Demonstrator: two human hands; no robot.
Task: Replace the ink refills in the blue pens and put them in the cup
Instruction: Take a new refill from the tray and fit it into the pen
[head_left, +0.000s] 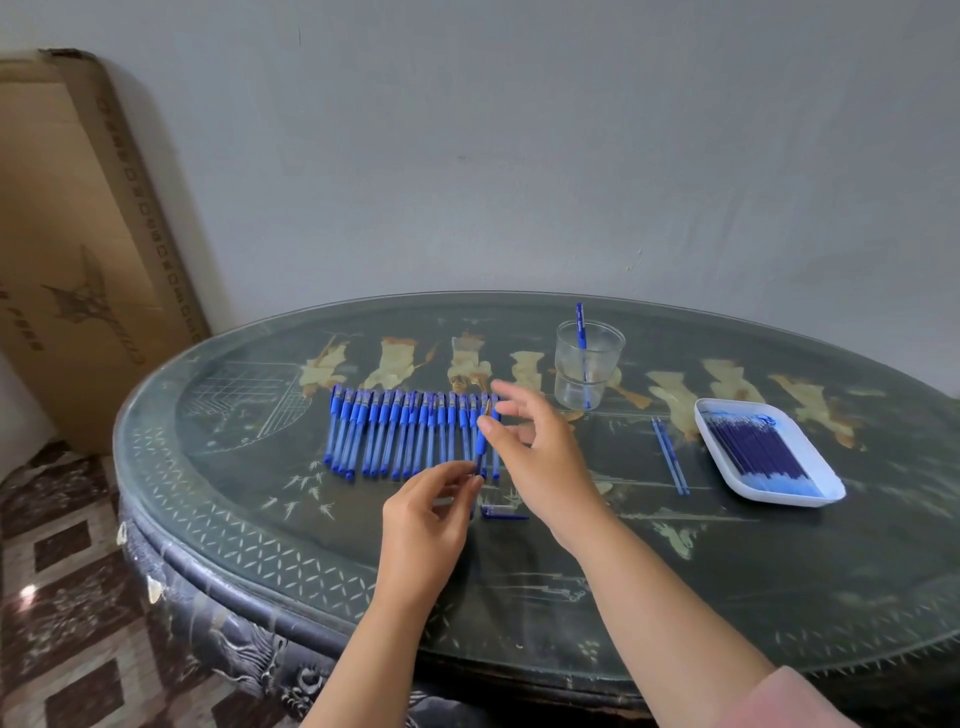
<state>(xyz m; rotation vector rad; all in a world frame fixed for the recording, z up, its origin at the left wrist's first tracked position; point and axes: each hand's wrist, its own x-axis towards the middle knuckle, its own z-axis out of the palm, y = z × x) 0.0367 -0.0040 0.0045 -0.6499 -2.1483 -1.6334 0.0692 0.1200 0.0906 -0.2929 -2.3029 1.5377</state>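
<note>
The blue pen hangs mid-frame above the counter, the left hand fingers pinching its lower end, the right hand pinching near its tip. It looks light, stiff and slick, so the grip section probably holds best. The cup stands upper right.

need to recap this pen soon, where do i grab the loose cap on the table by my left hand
Pinch the cap across its thicker left end, coming straight down from above. It lies flat on the table, long axis left to right, and the part pointing right looks too thin to hold firmly.
</note>
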